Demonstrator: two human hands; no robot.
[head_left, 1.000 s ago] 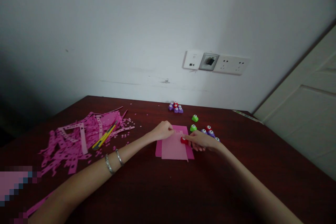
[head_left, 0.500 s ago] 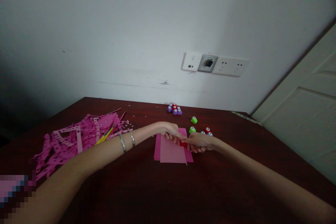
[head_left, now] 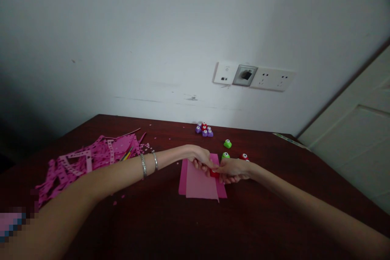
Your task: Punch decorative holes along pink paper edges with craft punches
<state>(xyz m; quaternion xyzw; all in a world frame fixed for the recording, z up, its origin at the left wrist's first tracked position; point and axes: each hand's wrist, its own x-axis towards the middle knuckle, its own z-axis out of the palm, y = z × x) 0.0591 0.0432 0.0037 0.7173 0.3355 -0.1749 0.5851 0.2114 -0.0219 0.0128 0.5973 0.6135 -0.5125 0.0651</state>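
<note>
A red craft punch (head_left: 214, 174) is largely covered by my hands, over the right side of a light pink paper sheet (head_left: 201, 185). Darker pink paper (head_left: 183, 180) shows along both sides of that sheet. My left hand (head_left: 201, 159), with curled fingers, reaches the punch from the left, its thumb side meeting my other hand on top. From the right, my right hand (head_left: 233, 170) is closed around the punch. Just behind the right hand sits a green punch (head_left: 226, 155), with a red-topped punch (head_left: 244, 157) beside it. Whether the paper is inside the punch is hidden.
Cut pink paper strips (head_left: 88, 158) are heaped at the left, with yellow pens or cutters (head_left: 127, 155) among them. Several purple and red punches (head_left: 204, 130) cluster near the wall. Another green punch (head_left: 227, 144) stands apart. A ruler-like strip (head_left: 291, 141) lies at the back right.
My view has shifted slightly, so the table's things sit lower in the picture. Both hands stay at the red punch over the paper, with little visible change in grip.
</note>
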